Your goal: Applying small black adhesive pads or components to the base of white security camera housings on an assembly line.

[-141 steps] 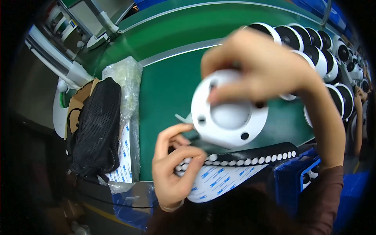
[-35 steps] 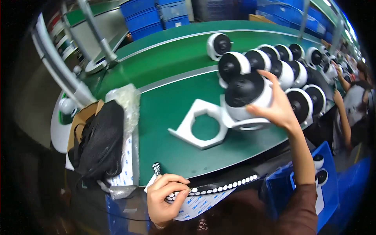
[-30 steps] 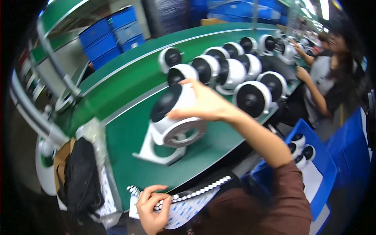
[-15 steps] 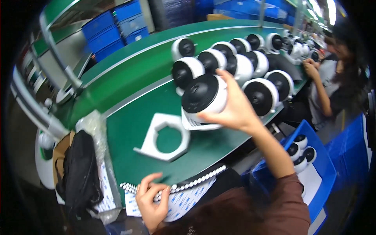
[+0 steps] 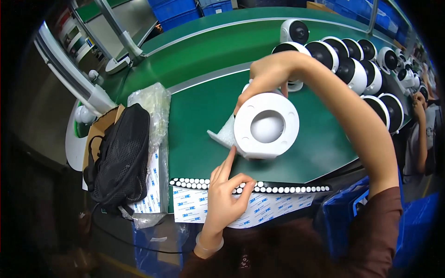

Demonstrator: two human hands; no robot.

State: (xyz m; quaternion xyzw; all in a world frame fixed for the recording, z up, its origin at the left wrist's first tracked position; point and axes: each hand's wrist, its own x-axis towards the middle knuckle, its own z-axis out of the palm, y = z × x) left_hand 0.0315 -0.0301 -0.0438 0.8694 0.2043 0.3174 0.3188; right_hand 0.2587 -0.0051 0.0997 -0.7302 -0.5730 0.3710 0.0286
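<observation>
White device (image 5: 267, 127) base-up, right grip (image 5: 271, 72) clasping its far side, left grip (image 5: 225, 197) pinching dotted strip (image 5: 294, 189)

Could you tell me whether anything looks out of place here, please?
Possibly the black mesh bag: it looks like a personal belonging, yet lies beside plastic wrap on the left. Nothing visible looks spilled or damaged, including the white unit in the right hand.

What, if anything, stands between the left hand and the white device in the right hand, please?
Nothing visible blocks the left hand: its index fingertip is near the lower-left edge of the white device, though touch is unclear. The white block, partly hidden by the device, shows beside that fingertip.
</observation>
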